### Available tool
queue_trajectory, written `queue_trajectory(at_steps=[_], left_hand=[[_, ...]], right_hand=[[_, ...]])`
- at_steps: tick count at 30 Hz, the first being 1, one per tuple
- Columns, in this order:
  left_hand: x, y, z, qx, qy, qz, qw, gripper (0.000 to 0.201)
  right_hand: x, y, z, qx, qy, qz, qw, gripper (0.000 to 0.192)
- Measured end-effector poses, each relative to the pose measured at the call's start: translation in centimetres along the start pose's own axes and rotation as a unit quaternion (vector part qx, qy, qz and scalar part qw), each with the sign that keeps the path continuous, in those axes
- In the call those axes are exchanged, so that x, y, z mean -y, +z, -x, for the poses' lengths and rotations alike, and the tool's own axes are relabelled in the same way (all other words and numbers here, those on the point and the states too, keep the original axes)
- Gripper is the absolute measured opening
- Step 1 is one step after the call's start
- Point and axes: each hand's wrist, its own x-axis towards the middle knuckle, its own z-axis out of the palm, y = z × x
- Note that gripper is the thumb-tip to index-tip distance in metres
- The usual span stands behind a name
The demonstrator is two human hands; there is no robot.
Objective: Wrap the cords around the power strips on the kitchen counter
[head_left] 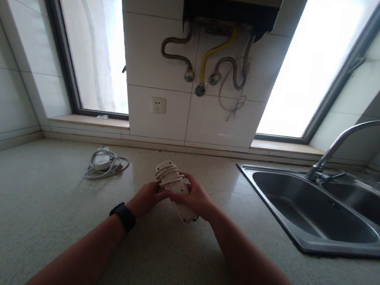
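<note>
Both hands meet on a white power strip (177, 188) that lies near the middle of the surface (27, 205), its cord wound around the body. The left hand (147, 198), with a dark watch (123, 216) on the wrist, closes on the strip's left side, and the right hand (194, 198) grips it from the right, fingers over the cord. A coiled white cable with an adapter (105, 163) lies toward the back edge, apart from the hands. A steel sink (310, 214) fills the right side.

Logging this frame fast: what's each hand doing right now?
Left hand: closed on the cord-wrapped power strip, on the countertop.
Right hand: closed on the same strip.
</note>
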Motion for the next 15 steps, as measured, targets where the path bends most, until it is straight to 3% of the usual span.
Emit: queue_trajectory(at_steps=[6, 15], left_hand=[[0.0, -0.3, -0.2, -0.033, -0.015, -0.023, 0.999, 0.051], [0.0, 0.4, -0.1, -0.009, -0.025, 0.129, 0.991, 0.054]], right_hand=[[-0.8, -0.2, -0.3, -0.043, -0.075, 0.085, 0.993, 0.091], [-1.0, -0.8, -0.1, -0.088, -0.135, 0.282, 0.946, 0.086]])
